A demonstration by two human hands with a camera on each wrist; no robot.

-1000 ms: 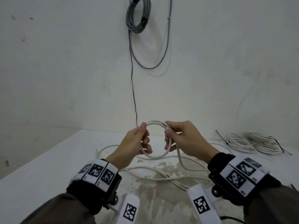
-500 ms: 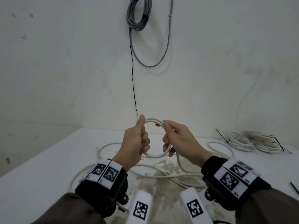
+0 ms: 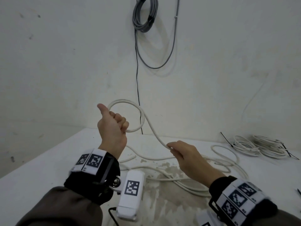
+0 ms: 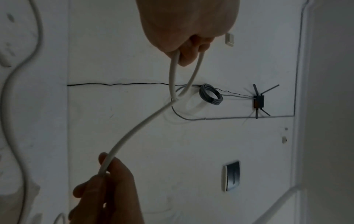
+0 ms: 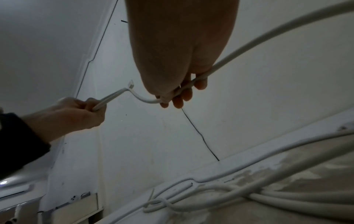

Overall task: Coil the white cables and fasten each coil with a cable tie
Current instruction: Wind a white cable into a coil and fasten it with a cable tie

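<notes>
My left hand is raised above the table with its fingers curled round a small coil of white cable, thumb sticking up. From the coil the white cable runs down and right into my right hand, which pinches it lower, just above the table. The left wrist view shows the loop leaving my left fingers and the strand reaching my right hand. In the right wrist view the cable passes through my right fingers. The rest of the cable lies loose on the table.
Two finished white coils with black cable ties lie at the table's back right. A grey cable coil hangs on the wall, with a thin black wire below it. The white table has a stained patch in its middle.
My hands have drawn apart. The left hand rose and moved left with the coil; the right hand slid down and right along the cable, away from the loop.
</notes>
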